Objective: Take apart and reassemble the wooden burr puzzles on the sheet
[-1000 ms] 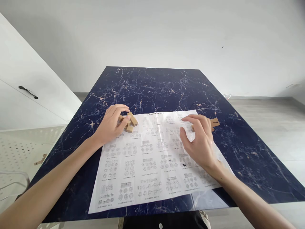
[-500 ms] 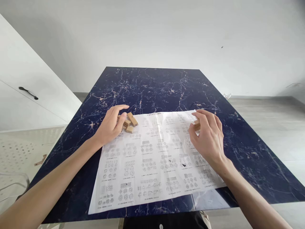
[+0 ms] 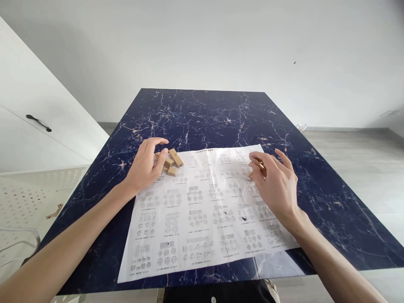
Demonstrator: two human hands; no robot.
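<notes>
My left hand (image 3: 147,162) rests at the upper left of a printed paper sheet (image 3: 202,202), thumb and fingers apart and curved. Beside its thumb lies a small heap of wooden puzzle pieces (image 3: 175,158), partly hidden behind the hand. Near the sheet's upper right corner, my right hand (image 3: 276,179) has its thumb and forefinger closed on a wooden puzzle piece (image 3: 260,166), while another finger sticks out. A bit of another wooden piece (image 3: 251,175) shows under that hand; the fingers cover the rest. Rows of small assembly drawings fill the sheet.
The sheet lies on a dark blue marbled table (image 3: 202,118). A white cabinet with a black handle (image 3: 38,123) stands at the left. Below it, a perforated white seat (image 3: 25,198) carries a small wooden piece (image 3: 54,211). A pale wall rises behind.
My right hand has tightened its thumb and forefinger on a wooden piece and turned slightly, with an outer finger now extended. The left hand and its heap stay nearly in place.
</notes>
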